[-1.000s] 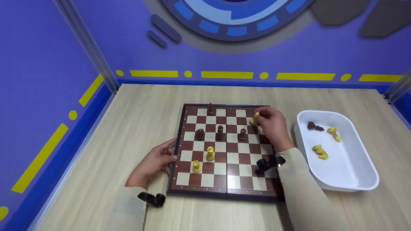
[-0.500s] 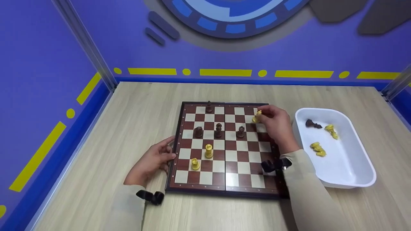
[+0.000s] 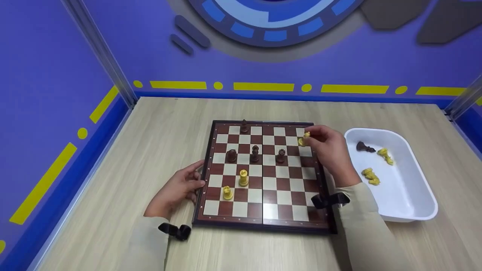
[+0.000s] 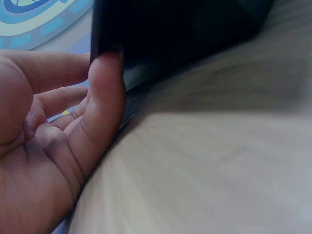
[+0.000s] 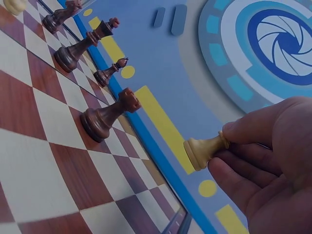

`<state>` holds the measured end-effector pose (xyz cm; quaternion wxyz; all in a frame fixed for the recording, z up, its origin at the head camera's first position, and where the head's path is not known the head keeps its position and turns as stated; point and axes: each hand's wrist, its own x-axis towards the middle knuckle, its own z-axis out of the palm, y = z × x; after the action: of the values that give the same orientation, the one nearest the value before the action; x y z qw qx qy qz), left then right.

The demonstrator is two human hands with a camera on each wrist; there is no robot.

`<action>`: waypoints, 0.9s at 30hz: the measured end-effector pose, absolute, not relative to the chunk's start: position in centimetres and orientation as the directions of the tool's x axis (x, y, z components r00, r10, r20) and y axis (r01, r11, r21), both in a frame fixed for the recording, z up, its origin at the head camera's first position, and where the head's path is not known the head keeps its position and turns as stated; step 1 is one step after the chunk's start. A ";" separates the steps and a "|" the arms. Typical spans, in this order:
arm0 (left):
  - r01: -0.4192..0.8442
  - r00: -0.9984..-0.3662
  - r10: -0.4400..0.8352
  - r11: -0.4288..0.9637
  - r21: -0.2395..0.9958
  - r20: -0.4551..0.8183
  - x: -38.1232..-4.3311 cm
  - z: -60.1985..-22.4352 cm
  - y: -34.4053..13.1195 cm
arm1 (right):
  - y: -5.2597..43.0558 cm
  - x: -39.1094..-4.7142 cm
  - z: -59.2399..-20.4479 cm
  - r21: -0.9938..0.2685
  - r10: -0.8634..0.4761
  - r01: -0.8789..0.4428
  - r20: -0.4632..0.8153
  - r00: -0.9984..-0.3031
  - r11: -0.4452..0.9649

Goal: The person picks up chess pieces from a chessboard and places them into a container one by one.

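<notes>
My right hand pinches a yellow chess piece between thumb and fingers, above the far right corner of the chessboard. In the right wrist view this piece is tilted, its base off the squares and its top covered by the fingers. My left hand touches the board's left edge with thumb and index finger. Dark pieces stand toward the far side: a rook, a knight, a tall piece and a bishop. Nearer are a yellow rook and a taller yellow piece.
A white tray stands right of the board, beside my right forearm. Inside lie a dark piece and two yellow pieces, one a knight. Blue panels bound the wooden table at the back and left.
My right hand has moved slightly right, toward the board's right edge, with the yellow piece in its fingers. The left hand stays at the left edge; the view has shifted a little.
</notes>
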<state>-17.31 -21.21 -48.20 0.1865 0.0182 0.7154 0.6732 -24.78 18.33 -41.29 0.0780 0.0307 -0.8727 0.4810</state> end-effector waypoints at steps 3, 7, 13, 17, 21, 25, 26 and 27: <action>-0.237 -0.927 0.278 0.086 0.968 -0.251 -17.3 -48.1 -21.1 | 18.7 -24.3 -41.1 -0.835 0.015 -0.134 0.168 -0.986 0.533; -0.242 -0.929 0.272 0.069 0.968 -0.252 -17.3 -48.0 -21.1 | 19.1 -23.8 -40.9 -0.852 -0.002 -0.143 0.164 -0.986 0.503; -0.233 -0.930 0.275 0.070 0.970 -0.243 -17.3 -48.1 -21.1 | 19.8 -23.0 -40.8 -0.853 -0.021 -0.134 0.143 -0.990 0.504; -0.239 -0.929 0.275 0.066 0.969 -0.248 -17.3 -48.1 -20.9 | 20.2 -22.6 -40.9 -0.845 -0.019 -0.132 0.143 -0.990 0.518; -0.242 -0.928 0.277 0.061 0.968 -0.249 -17.3 -48.0 -20.9 | 20.4 -22.4 -41.2 -0.848 -0.024 -0.135 0.143 -0.989 0.512; -0.232 -0.930 0.278 0.061 0.971 -0.240 -17.2 -48.0 -20.9 | 20.2 -22.3 -41.0 -0.860 -0.043 -0.150 0.148 -0.988 0.488; -0.225 -0.931 0.279 0.069 0.972 -0.235 -17.1 -48.0 -21.0 | 20.2 -22.2 -40.8 -0.862 -0.049 -0.154 0.149 -0.988 0.483; -0.221 -0.932 0.278 0.077 0.972 -0.234 -17.1 -48.0 -21.0 | 20.1 -22.1 -40.7 -0.863 -0.055 -0.159 0.152 -0.987 0.479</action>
<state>-17.09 -21.02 -48.02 0.1840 0.0202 0.7104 0.6790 -22.13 20.12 -40.70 0.0517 0.0623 -0.8583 0.5068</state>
